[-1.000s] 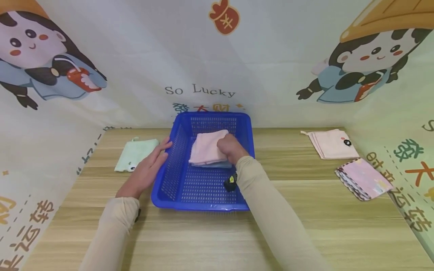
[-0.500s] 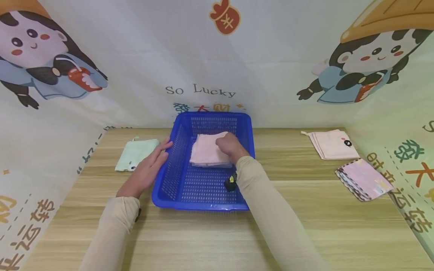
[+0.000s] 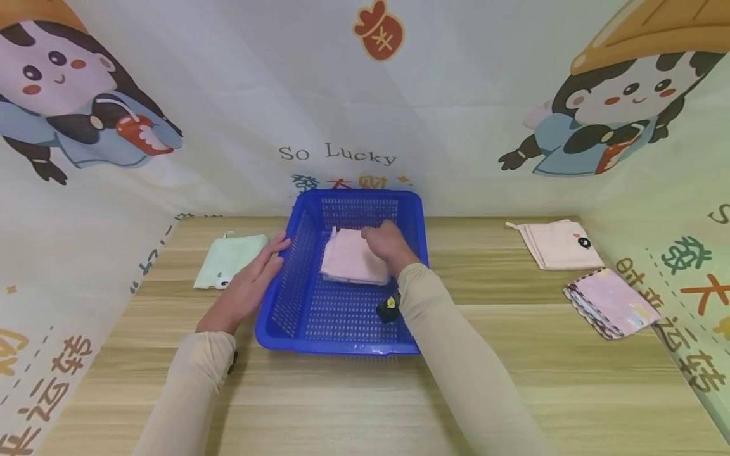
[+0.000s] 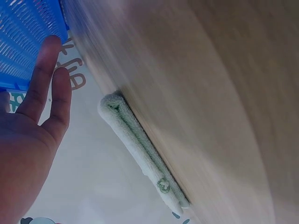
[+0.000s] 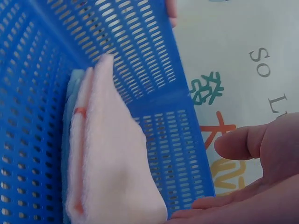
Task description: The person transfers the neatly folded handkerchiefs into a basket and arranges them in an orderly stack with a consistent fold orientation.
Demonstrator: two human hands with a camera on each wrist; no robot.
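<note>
A folded pink towel (image 3: 353, 256) lies inside the blue plastic basket (image 3: 342, 347), on top of a light blue folded towel (image 5: 74, 93). My right hand (image 3: 389, 244) is over the pink towel's right edge. In the right wrist view its thumb stands well apart from the fingers, and the fingertips are beside the towel. With straight fingers, my left hand (image 3: 251, 288) touches the basket's left rim from outside. Beyond that hand, on the table, a folded mint green towel (image 3: 228, 259) lies flat.
At the right of the wooden table (image 3: 485, 367) lie a folded pale pink towel (image 3: 561, 244) and a patterned pink cloth (image 3: 616, 301). Printed fabric walls (image 3: 456, 95) border the table. A small black object (image 3: 388, 311) with a yellow mark shows beside the right wrist.
The pink towel has sunk lower and flatter onto the light blue one. My right hand has shifted slightly and let go of it. The left hand stays on the rim.
</note>
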